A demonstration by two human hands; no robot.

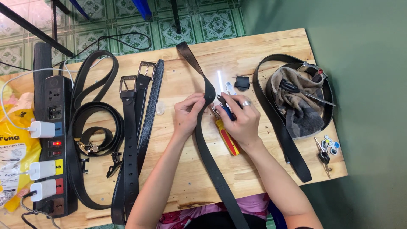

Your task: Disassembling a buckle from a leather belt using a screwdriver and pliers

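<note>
Left hand (189,113) pinched black leather belt (208,95) mid-table; right hand (241,121) clenched around small blue-handled pliers (224,107) against its edge. Risked slipping and scarring leather, given loose strap dangling off wooden table (254,51).

Wooden table (254,46) bearing black belts (131,140), a power strip (57,144), a yellow bag (12,148), a grey cloth (301,106), keys (326,150) and a yellow-handled tool (229,142).

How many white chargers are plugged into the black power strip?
3, all along the power strip's left side: one charger near the middle, one lower, one lowest. None seems hidden.
</note>
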